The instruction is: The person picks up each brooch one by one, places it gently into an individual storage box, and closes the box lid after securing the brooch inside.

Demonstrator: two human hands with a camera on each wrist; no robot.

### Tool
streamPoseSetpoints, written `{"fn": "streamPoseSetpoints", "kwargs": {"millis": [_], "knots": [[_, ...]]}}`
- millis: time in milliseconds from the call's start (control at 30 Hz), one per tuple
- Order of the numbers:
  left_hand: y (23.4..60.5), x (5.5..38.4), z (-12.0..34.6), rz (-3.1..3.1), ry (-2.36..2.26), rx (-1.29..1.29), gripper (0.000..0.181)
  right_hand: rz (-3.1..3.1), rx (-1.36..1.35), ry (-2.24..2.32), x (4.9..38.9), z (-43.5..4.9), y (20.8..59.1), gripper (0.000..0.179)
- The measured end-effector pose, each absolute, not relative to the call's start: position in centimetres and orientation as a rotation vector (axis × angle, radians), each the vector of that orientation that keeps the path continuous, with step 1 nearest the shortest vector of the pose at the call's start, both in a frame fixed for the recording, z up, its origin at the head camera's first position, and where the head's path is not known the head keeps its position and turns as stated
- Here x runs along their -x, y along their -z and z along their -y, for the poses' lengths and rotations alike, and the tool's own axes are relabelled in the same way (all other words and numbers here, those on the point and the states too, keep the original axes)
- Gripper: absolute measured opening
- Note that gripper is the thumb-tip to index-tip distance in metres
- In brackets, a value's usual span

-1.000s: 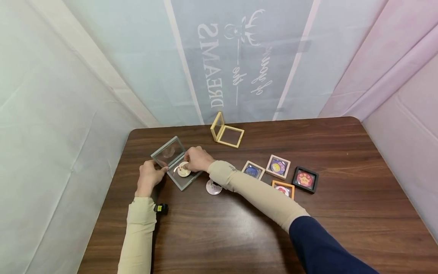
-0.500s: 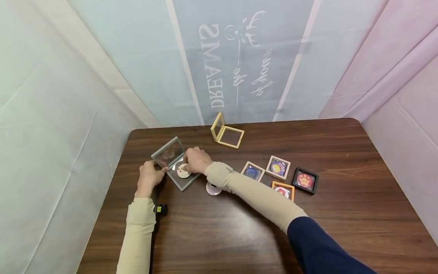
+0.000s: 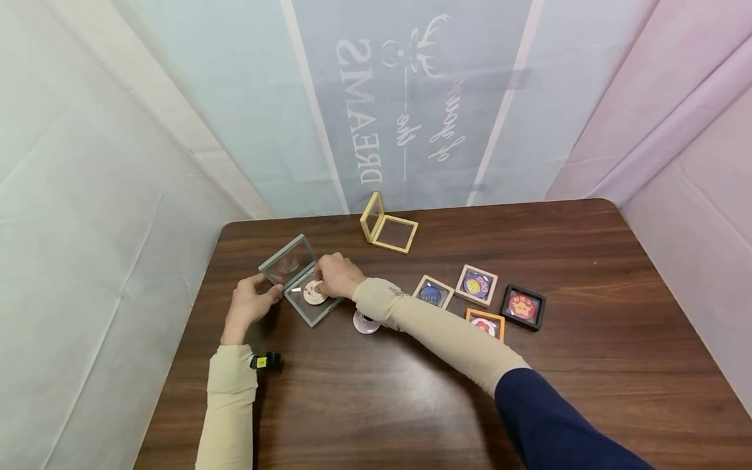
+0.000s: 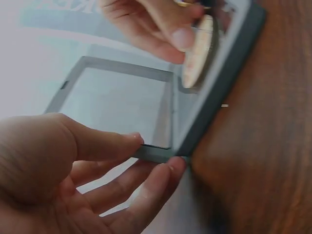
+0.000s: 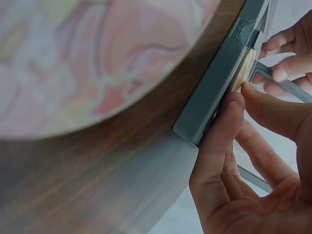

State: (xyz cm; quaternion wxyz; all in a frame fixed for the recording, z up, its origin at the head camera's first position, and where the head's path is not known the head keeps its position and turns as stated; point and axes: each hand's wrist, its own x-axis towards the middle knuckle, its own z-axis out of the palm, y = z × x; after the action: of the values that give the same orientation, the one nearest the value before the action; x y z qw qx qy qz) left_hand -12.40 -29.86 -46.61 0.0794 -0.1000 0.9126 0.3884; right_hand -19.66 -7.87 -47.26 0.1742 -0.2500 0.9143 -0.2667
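A grey-green hinged display case (image 3: 314, 321) with clear film panels stands open on the table, its lid (image 3: 288, 251) tilted up. My left hand (image 3: 249, 303) is at the case's left hinge corner. In the left wrist view its thumb and fingertips hold the lid's edge (image 4: 156, 155). My right hand (image 3: 339, 275) reaches over the base and pinches a round cream badge (image 3: 313, 293) between thumb and index finger. In the left wrist view the badge (image 4: 199, 51) leans tilted over the base's film. A pinkish round badge (image 3: 365, 322) lies on the table, partly hidden below my right wrist.
A yellow hinged case (image 3: 395, 234) stands open at the back. Right of my forearm lie several filled cases: a pale one with a blue badge (image 3: 432, 294), another pale one (image 3: 476, 285), an orange one (image 3: 485, 324) and a black one (image 3: 522, 307). Curtains border the table (image 3: 587, 274).
My left hand has shifted slightly left and its thumb has drawn back from the base's corner. My right hand stays nearly in place with the cream badge.
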Motion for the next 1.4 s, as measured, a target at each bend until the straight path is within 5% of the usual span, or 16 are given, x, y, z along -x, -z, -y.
{"fn": "streamPoseSetpoints", "kwargs": {"millis": [400, 833, 1400], "knots": [[43.5, 11.3, 30.5, -2.635, -1.58, 0.209, 0.046, -2.5, 0.826, 0.899, 20.0, 5.8, 47.3, 0.018], [43.4, 11.2, 30.3, -2.652, -1.597, 0.183, 0.051, -2.512, 0.813, 0.754, 19.7, 3.7, 47.0, 0.058], [44.4, 11.0, 31.0, -2.49, -1.607, 0.065, 0.058, -2.459, 0.794, 0.772, 19.9, 3.3, 47.0, 0.066]]}}
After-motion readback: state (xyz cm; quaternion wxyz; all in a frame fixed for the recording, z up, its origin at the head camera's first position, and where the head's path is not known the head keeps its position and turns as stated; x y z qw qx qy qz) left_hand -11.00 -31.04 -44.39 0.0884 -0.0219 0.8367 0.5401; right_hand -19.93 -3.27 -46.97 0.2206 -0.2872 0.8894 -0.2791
